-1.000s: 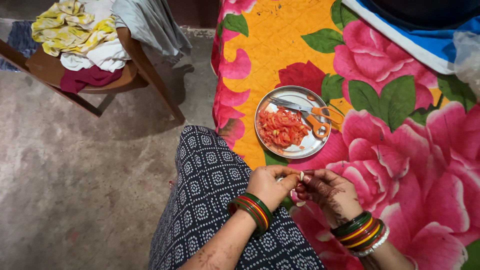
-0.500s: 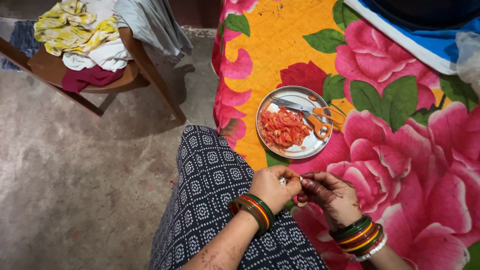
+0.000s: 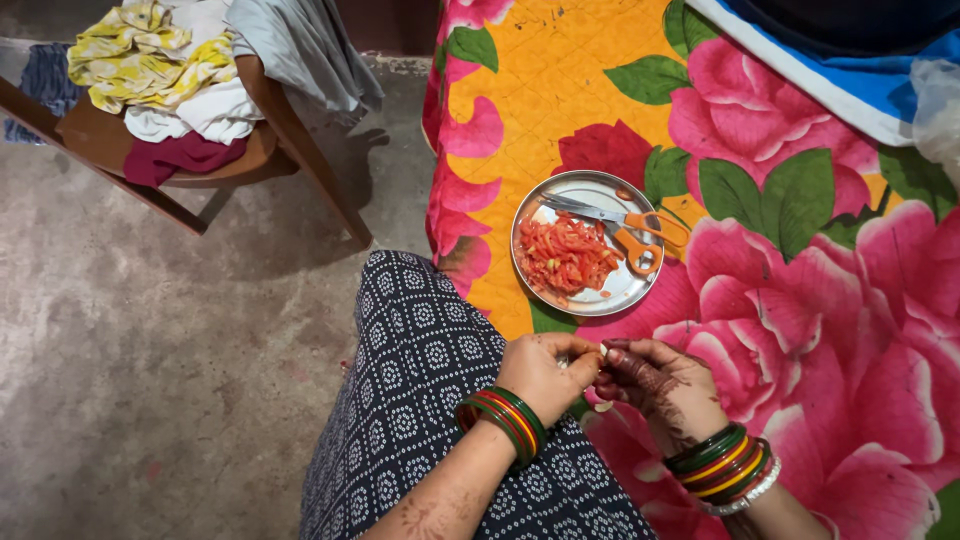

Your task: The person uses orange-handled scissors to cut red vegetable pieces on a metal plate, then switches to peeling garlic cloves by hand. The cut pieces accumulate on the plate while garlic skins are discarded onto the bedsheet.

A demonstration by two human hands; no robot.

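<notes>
Both hands, left hand (image 3: pixel 540 375) and right hand (image 3: pixel 655 385), pinch one small pale clove (image 3: pixel 603 351) (smooth, tapered) between fingertips.

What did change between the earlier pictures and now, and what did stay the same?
Very little moved. The left hand and right hand stay pressed together over the lap, fingertips still pinching a small pale piece; only the fingers shifted slightly. Nothing was picked up or let go. The steel plate with chopped tomato and orange-handled scissors stayed put.
</notes>
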